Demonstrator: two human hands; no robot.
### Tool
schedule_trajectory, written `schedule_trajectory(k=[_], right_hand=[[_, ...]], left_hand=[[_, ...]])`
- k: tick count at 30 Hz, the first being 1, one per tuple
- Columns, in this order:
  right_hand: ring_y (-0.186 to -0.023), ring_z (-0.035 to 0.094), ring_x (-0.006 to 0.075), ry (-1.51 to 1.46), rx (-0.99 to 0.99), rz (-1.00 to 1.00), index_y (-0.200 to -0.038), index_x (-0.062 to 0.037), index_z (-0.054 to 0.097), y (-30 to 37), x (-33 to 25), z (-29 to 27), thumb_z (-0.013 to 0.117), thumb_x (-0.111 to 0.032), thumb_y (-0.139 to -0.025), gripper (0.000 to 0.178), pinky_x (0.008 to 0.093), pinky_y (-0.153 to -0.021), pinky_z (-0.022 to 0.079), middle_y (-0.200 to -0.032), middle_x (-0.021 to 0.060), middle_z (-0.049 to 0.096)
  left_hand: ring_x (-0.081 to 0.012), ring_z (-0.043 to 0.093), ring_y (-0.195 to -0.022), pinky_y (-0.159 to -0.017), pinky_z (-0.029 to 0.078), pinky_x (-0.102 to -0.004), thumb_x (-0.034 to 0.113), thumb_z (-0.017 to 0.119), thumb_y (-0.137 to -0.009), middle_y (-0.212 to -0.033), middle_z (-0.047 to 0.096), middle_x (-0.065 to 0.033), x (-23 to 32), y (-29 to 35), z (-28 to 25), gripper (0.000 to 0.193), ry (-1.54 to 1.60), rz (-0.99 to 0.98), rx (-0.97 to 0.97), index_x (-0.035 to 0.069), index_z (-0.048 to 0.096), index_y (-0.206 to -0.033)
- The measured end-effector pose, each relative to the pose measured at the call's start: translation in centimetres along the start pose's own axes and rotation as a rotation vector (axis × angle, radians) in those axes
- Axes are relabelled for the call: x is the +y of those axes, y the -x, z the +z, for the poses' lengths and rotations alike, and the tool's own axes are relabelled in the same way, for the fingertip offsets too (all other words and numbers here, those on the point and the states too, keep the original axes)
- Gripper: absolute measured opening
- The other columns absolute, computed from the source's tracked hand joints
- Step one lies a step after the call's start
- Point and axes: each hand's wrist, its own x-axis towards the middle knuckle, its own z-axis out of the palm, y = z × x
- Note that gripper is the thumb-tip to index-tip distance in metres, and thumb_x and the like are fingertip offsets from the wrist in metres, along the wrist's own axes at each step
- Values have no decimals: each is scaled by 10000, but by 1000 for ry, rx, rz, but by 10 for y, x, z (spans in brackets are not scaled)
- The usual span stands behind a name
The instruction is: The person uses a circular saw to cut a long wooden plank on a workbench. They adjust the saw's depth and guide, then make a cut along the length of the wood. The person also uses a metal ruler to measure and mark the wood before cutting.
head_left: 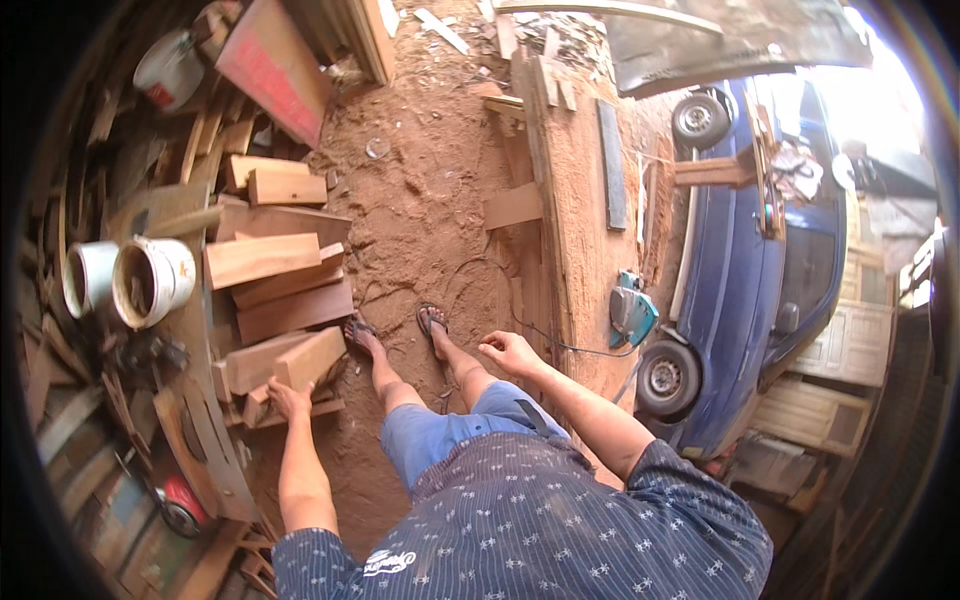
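Note:
My left hand [290, 398] is at the near end of a stack of cut timber, its fingers closed on the end of a small wooden block [256, 406]. Right above that hand, a lighter wooden piece [312, 357] lies across the pile. My right hand [510, 354] hangs in the air over the sandy ground, left of the workbench, with nothing in it and its fingers loosely bent apart. A teal electric planer [632, 312] rests on the long plank workbench [580, 200], its dark cord trailing down over the bench edge.
More planks [265, 258] are stacked to my left, beside two white buckets [155, 283]. A red-faced board [275, 75] leans farther off. A grey strip [611, 165] lies on the bench. Beyond it stands a blue car [735, 270]. Sandy ground [420, 190] runs between pile and bench.

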Motion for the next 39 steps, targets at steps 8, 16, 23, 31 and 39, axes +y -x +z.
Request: schedule_trajectory(k=[8, 16, 23, 31, 39], right_hand=[[-994, 708, 296, -5, 22, 15, -1118, -27, 722, 9, 21, -8, 698, -341, -894, 386, 399, -886, 547, -1042, 192, 735], [-1024, 701, 277, -39, 108, -107, -1123, 2, 713, -2, 20, -13, 708, -324, -903, 393, 382, -898, 544, -1073, 193, 731], [-939, 706, 238, -128, 77, -115, -1170, 7, 680, -6, 9, 34, 719, -300, -911, 403, 351, -833, 551, -1023, 182, 736], [-1409, 377, 393, 161, 195, -681, -1466, -74, 424, 19, -73, -6, 896, -371, -649, 990, 471, -1159, 345, -1502, 253, 401], [-1012, 669, 247, -283, 414, -783, -1233, -30, 598, 56, -78, -165, 903, -332, -731, 660, 354, -905, 523, -1076, 134, 690]], left_hand=[[-397, 587, -1192, -1011, 485, -455, 384, 887, -656, -1277, 597, -268, -26, -18, 38, 799, 87, 108, -243, 35, 541, -1286], [-370, 652, -1021, -870, 521, -466, 320, 886, -585, -1076, 688, -181, 46, 72, -44, 639, 304, 402, -99, 71, 622, -1111], [-394, 585, -913, -817, 490, -467, 336, 816, -553, -917, 570, -180, 100, 169, -190, 581, 259, 1057, -149, -8, 553, -940], [-201, 683, -795, -728, 536, -328, 239, 823, -568, -861, 699, -120, 239, 200, -337, 448, 476, 1170, -432, 15, 656, -917], [-130, 623, -895, -808, 469, -266, 472, 800, -636, -953, 643, -33, 423, 208, -423, 632, 615, 1450, -543, 10, 573, -1004]])
